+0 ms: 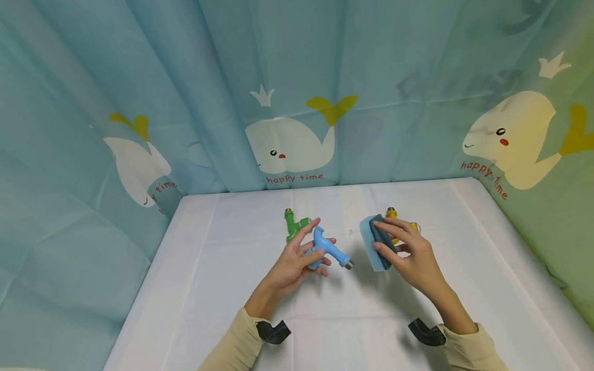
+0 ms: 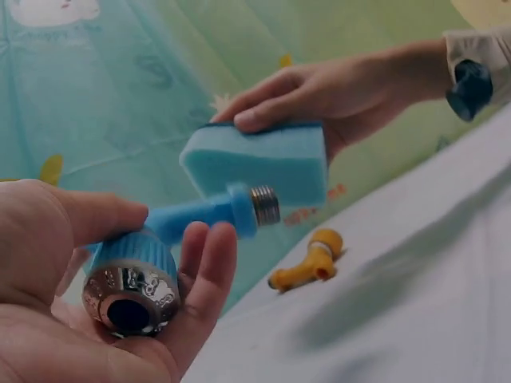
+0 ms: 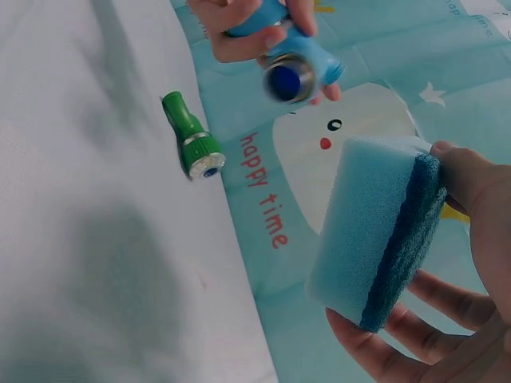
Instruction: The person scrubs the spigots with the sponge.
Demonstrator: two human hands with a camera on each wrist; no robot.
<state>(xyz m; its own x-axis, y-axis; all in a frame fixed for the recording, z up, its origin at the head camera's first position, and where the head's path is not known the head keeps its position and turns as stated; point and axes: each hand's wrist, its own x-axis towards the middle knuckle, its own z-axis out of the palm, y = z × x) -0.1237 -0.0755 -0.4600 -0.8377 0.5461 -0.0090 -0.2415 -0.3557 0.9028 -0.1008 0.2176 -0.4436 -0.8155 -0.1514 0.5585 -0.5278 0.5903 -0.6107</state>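
A blue faucet (image 1: 330, 249) with a threaded metal end is held in my left hand (image 1: 291, 265), thumb across its body and fingers behind. In the left wrist view its ribbed knob with a chrome cap (image 2: 132, 299) points toward the camera. To the right, my right hand (image 1: 414, 253) grips a sponge (image 3: 371, 231) between thumb and fingers, by its dark blue scouring layer. The sponge's light blue foam (image 2: 255, 159) faces the faucet, with a gap between them in the head view. Both things are above the table.
A green faucet (image 1: 292, 224) lies on the white table (image 1: 232, 288) behind my left hand. Behind the right hand is a yellow faucet (image 2: 311, 262), partly hidden in the head view. A curtain with whale prints (image 1: 292, 144) hangs along the table's back and sides.
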